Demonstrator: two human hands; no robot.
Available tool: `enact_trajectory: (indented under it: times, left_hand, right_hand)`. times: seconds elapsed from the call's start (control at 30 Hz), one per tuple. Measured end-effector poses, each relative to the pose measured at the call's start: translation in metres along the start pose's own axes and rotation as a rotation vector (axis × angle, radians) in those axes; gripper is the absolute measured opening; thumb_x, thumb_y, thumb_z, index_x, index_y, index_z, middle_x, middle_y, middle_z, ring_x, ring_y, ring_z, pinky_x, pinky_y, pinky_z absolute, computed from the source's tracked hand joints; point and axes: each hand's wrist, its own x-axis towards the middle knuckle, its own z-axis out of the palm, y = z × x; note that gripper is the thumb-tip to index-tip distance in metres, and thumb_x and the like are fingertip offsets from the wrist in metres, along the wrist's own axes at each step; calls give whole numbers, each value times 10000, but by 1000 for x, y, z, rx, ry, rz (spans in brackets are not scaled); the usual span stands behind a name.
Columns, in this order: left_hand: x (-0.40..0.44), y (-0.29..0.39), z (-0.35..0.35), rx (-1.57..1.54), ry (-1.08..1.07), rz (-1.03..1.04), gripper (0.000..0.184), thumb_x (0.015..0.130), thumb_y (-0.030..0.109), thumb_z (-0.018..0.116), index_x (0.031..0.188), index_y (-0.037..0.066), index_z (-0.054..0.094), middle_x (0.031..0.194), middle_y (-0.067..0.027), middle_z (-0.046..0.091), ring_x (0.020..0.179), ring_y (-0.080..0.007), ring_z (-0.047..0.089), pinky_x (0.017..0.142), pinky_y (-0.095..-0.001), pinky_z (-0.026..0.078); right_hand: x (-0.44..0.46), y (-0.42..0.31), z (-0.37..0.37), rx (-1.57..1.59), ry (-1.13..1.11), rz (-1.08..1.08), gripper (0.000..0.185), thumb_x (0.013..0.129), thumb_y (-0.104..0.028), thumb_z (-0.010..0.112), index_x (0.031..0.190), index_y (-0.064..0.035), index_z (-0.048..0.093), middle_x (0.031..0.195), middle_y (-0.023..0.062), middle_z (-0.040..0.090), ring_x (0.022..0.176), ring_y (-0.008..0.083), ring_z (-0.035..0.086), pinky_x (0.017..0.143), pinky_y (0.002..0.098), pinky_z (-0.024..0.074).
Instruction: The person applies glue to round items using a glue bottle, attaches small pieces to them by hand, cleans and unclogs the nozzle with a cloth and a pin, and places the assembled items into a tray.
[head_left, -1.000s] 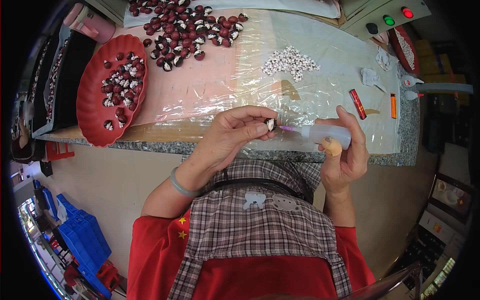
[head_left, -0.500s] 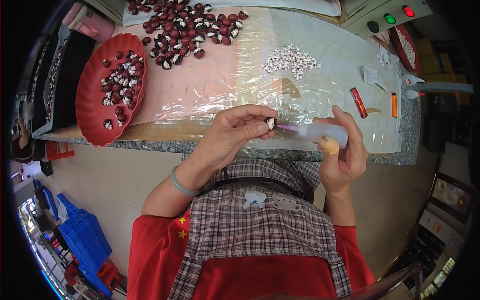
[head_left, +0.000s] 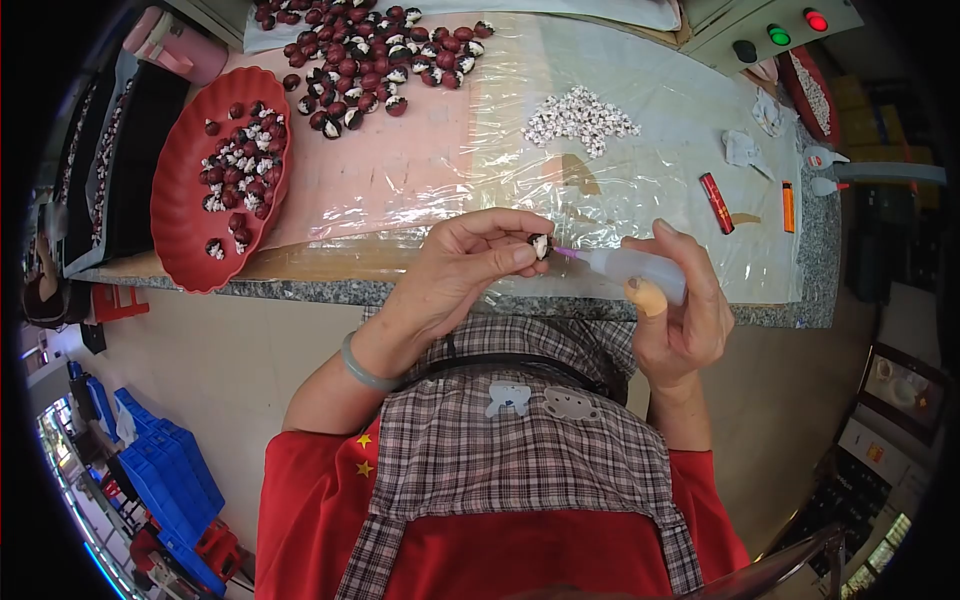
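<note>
My left hand (head_left: 475,255) pinches a small round piece (head_left: 541,245), dark with a white face, between thumb and fingertips over the table's front edge. In my right hand (head_left: 685,305) is a translucent squeeze bottle (head_left: 640,272) with a thin purple nozzle (head_left: 568,252). The nozzle's tip meets or nearly meets the piece; I cannot tell which. A tan covering wraps my right thumb. Beyond the hands lies a pile of small white bits with dark marks (head_left: 580,118). Many dark red and white balls (head_left: 370,65) are heaped at the back left.
A red scalloped tray (head_left: 180,190) with similar balls and white bits stands at the left. On the right are a red tube (head_left: 717,204), an orange object (head_left: 788,207), crumpled tissue (head_left: 743,150) and small bottles (head_left: 826,187). A control box (head_left: 785,38) with lights stands at the back right.
The squeeze bottle has tilted, its base swinging slightly down and toward me, with the right hand following. The left hand and its piece have barely moved.
</note>
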Motion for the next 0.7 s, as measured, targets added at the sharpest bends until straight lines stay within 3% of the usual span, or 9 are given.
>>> enact_trajectory:
  times: [0.5, 0.6, 0.7]
  left_hand:
    - [0, 2, 0, -15, 3, -17, 260, 860, 17, 614, 1118, -13, 606, 1015, -91, 640, 878, -151, 619, 812, -259, 514]
    - [0, 3, -1, -24, 13, -11, 261, 865, 31, 612, 1122, -18, 605, 1004, -100, 640, 859, -148, 623, 798, -248, 516]
    - [-1, 6, -1, 0, 13, -9, 255, 869, 61, 615, 1113, -13, 608, 1003, -109, 641, 846, -128, 605, 781, -240, 507]
  right_hand:
    - [-2, 4, -3, 46, 0, 18, 345, 837, -121, 651, 1124, 50, 563, 826, 162, 663, 688, 220, 656, 593, 285, 521]
    - [-9, 6, -5, 204, 27, 233, 354, 856, -135, 644, 1146, 41, 542, 855, 154, 664, 694, 197, 642, 596, 265, 511]
    - [-10, 18, -8, 580, 135, 581, 345, 860, -155, 655, 1127, 17, 520, 922, 157, 654, 703, 183, 625, 587, 247, 493]
